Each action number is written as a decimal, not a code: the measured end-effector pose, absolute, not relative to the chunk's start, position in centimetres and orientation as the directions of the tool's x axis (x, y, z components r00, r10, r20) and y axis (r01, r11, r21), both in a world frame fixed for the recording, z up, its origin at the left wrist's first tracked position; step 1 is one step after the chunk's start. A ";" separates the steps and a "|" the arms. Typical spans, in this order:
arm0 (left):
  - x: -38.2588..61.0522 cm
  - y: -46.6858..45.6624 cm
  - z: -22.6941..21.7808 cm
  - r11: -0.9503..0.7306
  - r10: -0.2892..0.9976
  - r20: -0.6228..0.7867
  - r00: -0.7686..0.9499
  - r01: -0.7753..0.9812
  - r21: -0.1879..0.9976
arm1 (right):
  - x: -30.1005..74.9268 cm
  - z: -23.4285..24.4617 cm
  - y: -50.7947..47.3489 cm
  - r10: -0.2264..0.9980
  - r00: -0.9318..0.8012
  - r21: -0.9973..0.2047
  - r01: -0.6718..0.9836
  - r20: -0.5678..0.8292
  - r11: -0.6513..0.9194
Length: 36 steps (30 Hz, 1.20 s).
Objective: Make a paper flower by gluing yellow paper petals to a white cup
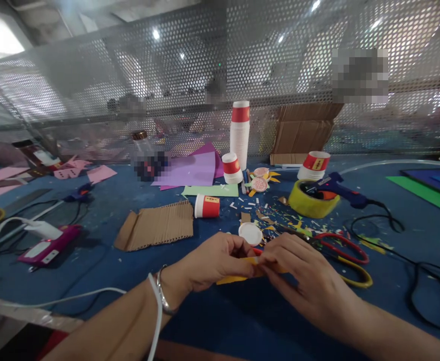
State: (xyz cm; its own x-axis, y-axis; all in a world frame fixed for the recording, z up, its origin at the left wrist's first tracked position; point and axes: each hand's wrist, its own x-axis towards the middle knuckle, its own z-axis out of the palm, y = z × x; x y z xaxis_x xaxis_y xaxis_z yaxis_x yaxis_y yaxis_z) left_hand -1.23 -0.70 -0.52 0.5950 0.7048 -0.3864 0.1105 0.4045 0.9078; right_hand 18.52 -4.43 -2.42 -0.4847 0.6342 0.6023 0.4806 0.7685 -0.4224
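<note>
My left hand (223,260) is closed on a strip of yellow paper (232,279), pinching it between thumb and fingers. From the other side my right hand (298,273) grips the same strip, its fingertips almost touching the left ones. A bit of red shows between the hands; what it belongs to is hidden. Just beyond the fingers lies a white round disc (250,233). Scissors with red and yellow handles (349,248) rest beside my right hand. A red and white paper cup (207,206) lies on its side past my left hand.
Paper scraps litter the blue table (103,220). A glue gun (342,188) rests on a yellow tape roll (313,203), its black cable looping right. Corrugated cardboard (163,225) and a purple power strip (48,245) lie left. Stacked cups (239,135) stand near the perforated metal screen (189,70).
</note>
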 end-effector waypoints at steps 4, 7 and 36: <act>-1.0 -0.9 -0.5 0.312 0.699 -0.367 0.614 0.199 0.929 | 18.6 -2.7 -4.3 0.660 -0.500 -0.422 0.513 0.561 0.747; -1.1 -1.0 -0.8 0.188 0.715 -0.333 0.615 0.289 0.939 | 18.8 -2.8 -4.2 0.697 -0.497 -0.450 0.535 0.517 0.715; -1.6 -2.0 -0.2 0.089 0.676 -0.263 0.688 0.279 0.956 | 19.6 -2.1 -4.8 0.870 -0.365 -0.732 0.482 0.333 0.482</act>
